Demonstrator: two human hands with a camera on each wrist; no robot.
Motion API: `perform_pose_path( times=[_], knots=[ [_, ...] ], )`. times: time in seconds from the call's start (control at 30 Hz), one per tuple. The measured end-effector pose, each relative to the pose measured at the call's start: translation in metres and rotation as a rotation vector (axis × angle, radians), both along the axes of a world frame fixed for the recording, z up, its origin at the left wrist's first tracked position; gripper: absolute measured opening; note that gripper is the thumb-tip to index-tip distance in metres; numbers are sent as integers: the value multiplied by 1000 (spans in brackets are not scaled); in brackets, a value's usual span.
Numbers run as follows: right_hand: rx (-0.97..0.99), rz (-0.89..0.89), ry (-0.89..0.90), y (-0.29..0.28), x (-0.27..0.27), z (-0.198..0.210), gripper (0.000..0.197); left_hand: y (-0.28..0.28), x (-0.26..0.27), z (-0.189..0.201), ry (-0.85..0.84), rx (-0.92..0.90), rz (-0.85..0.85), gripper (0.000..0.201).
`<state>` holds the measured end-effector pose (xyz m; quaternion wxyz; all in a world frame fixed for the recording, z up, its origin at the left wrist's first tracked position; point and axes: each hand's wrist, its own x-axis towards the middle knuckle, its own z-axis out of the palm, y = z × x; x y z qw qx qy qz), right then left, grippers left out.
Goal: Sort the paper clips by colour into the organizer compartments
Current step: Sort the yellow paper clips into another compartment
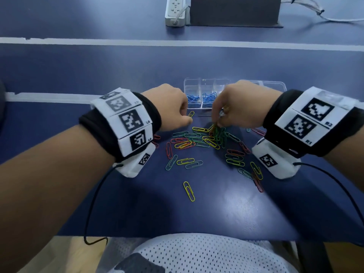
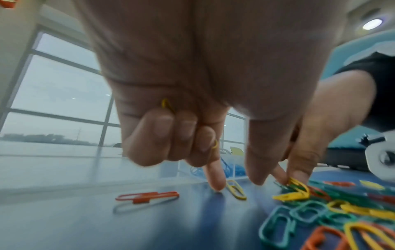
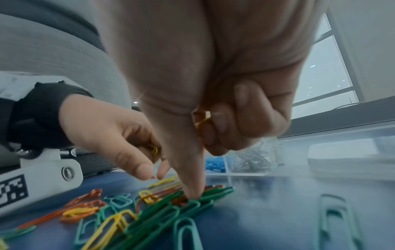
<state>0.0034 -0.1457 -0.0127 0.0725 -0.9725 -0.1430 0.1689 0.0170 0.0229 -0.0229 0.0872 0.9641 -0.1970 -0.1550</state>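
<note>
Loosely scattered, the paper clips (image 1: 206,141) lie on the blue worktop (image 1: 122,203) just before the clear organizer (image 1: 204,95), which holds blue ones. Both hands, left hand (image 1: 167,107) and right hand (image 1: 238,105), curl around yellow clips, forefingers down among the heap.

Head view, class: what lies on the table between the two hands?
One yellow paper clip lies there, between the left hand and right hand; otherwise bare blue table.
</note>
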Motion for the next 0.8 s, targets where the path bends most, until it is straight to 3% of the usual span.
perform_pose_path(
  times=[0.13,0.3,0.4,0.57,0.8],
  knots=[
    [12,-11,0,-3,-1,3,2,-11,0,-2,-57,51,-30,30],
    [63,-62,60,-10,0,8,10,-17,-1,-1,-28,33,-31,11],
    [116,-83,86,-14,-1,9,12,-19,-4,0,-23,58,-35,18],
    [227,-158,176,-18,6,11,7,-14,1,7,16,39,19,23],
    [492,-271,184,-7,51,24,13,-15,38,31,-28,-36,95,9]
  ],
)
